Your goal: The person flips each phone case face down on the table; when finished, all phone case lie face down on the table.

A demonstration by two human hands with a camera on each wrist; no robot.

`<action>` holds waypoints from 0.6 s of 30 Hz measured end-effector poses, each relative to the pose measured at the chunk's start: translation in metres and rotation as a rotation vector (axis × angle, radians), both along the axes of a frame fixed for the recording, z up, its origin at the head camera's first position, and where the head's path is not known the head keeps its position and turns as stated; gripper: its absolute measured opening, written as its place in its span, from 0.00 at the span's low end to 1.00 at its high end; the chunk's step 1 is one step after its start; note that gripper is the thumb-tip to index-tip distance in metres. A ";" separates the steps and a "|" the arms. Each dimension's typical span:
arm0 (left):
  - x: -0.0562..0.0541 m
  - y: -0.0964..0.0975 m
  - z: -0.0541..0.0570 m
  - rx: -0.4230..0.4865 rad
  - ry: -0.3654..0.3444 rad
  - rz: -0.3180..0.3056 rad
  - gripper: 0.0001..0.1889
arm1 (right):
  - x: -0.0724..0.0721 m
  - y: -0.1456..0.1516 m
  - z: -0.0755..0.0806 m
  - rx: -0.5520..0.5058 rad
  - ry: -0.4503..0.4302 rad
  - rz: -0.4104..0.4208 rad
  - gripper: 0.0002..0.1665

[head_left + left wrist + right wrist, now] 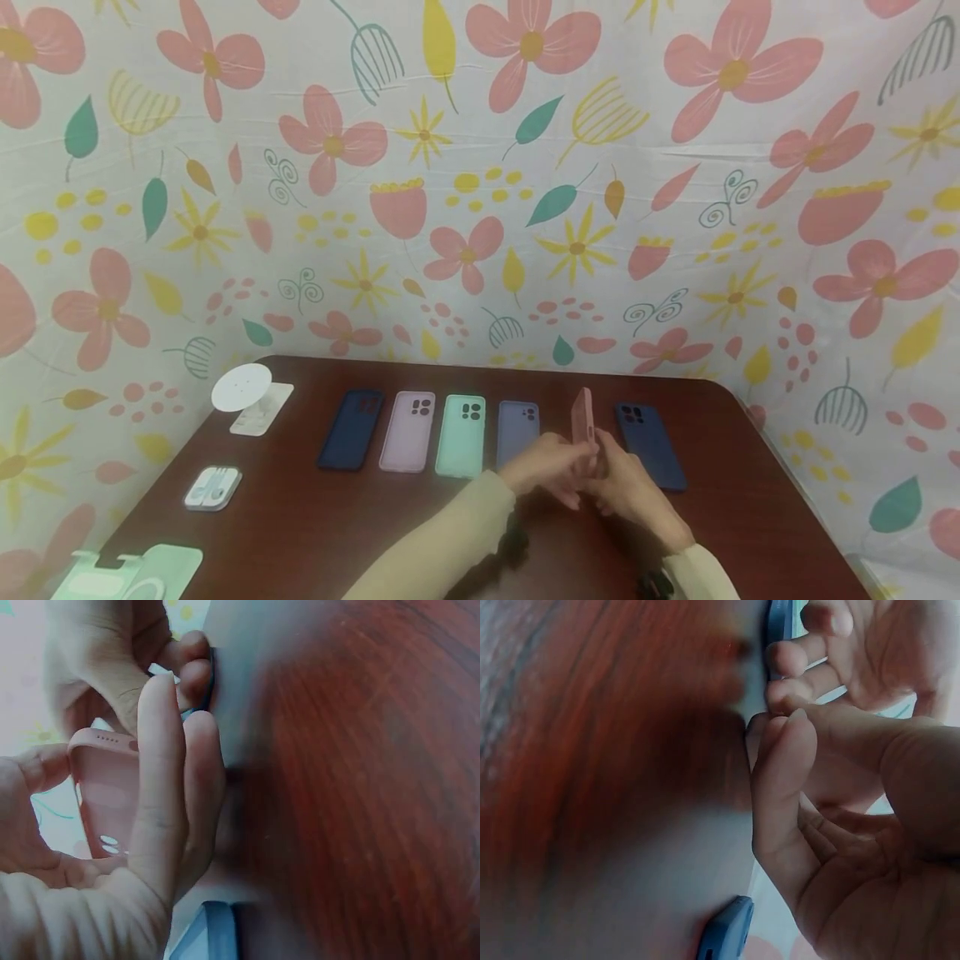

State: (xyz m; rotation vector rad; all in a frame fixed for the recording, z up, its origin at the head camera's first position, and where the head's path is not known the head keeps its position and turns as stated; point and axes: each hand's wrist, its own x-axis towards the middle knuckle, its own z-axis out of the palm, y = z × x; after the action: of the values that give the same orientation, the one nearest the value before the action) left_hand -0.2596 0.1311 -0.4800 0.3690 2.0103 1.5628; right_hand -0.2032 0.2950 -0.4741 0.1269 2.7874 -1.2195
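Note:
A pink phone case (582,417) stands upright above the right part of the table, between both hands. My left hand (551,463) grips it; the left wrist view shows the thumb at one edge of the case (109,787) and long fingers across the other. From the right, my right hand (628,487) pinches the case near its lower end. Its thumb and fingertips (784,742) lie close to the left hand's fingers in the right wrist view, partly covering the case. A blue-violet phone case (517,429) lies just behind the left hand.
A dark blue case (651,446) lies right of the hands. Leftward are mint (461,437), lilac (407,433) and navy (350,431) cases. A white round stand (242,388), boxed earphones (213,488) and a green holder (168,567) line the left side of the dark wooden table (300,533).

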 end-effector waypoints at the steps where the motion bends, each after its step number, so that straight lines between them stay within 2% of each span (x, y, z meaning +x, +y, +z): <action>1: -0.001 -0.001 0.001 -0.006 0.006 0.002 0.23 | -0.001 0.000 -0.001 0.002 -0.001 0.005 0.53; 3: -0.004 0.000 0.001 -0.013 0.034 0.027 0.21 | -0.002 0.000 -0.002 0.005 -0.004 0.008 0.53; 6: -0.006 0.002 0.004 -0.017 0.119 0.076 0.19 | -0.003 0.000 -0.004 0.015 -0.010 0.013 0.51; 10: -0.006 0.002 0.008 0.003 0.189 0.122 0.22 | -0.004 -0.001 -0.005 0.018 -0.023 0.009 0.49; 18: 0.000 -0.003 0.018 0.035 0.186 0.145 0.26 | -0.007 0.001 -0.008 0.059 -0.056 0.013 0.48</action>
State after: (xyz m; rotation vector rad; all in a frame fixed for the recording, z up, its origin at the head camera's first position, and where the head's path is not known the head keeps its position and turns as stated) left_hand -0.2596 0.1282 -0.4619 0.4033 2.1958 1.7083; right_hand -0.2106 0.2955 -0.4818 0.1453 2.7722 -1.1141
